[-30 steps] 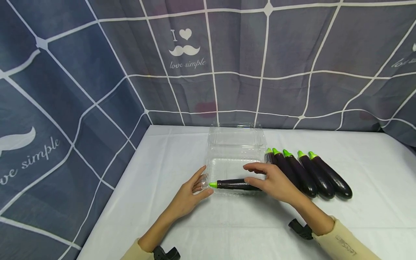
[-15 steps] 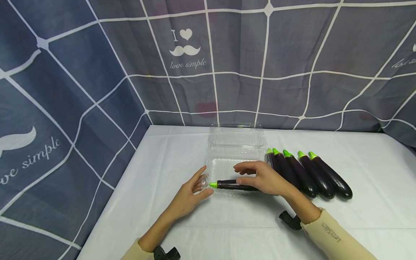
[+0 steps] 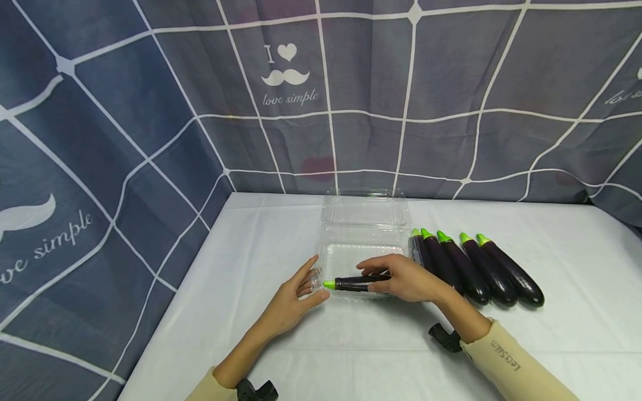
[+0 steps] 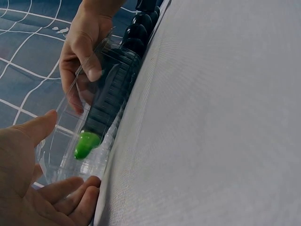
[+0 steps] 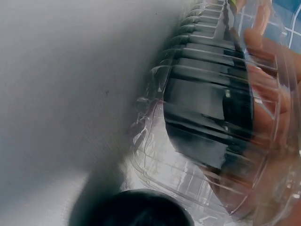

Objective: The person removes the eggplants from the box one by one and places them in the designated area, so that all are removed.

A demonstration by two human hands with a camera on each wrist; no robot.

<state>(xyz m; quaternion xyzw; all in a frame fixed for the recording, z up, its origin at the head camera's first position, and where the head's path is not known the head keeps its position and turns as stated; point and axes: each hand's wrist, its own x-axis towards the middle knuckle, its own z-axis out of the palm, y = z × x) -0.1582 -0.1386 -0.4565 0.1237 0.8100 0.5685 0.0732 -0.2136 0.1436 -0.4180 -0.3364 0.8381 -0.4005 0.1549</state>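
Note:
An open clear plastic clamshell container (image 3: 363,256) lies on the white table with its lid folded back. One dark purple eggplant (image 3: 349,282) with a green stem lies across its near side, stem to the left. My left hand (image 3: 288,306) cups the container's left end, thumb and fingers spread apart along the wall in the left wrist view. My right hand (image 3: 408,278) reaches down over the eggplant's thicker half, thumb on the near side and fingers on the far side, gripping it. Through the clear wall, the right wrist view shows the eggplant's dark rounded end (image 5: 202,99).
Several more eggplants (image 3: 473,270) lie side by side right of the container, stems pointing away. A dark checked curtain (image 3: 371,94) hangs behind the table and along its left side. White cloth (image 3: 361,356) covers the table in front of the hands.
My right hand has moved left along the eggplant, then down onto it, its fingers closing in around it. The left hand and container have stayed in place.

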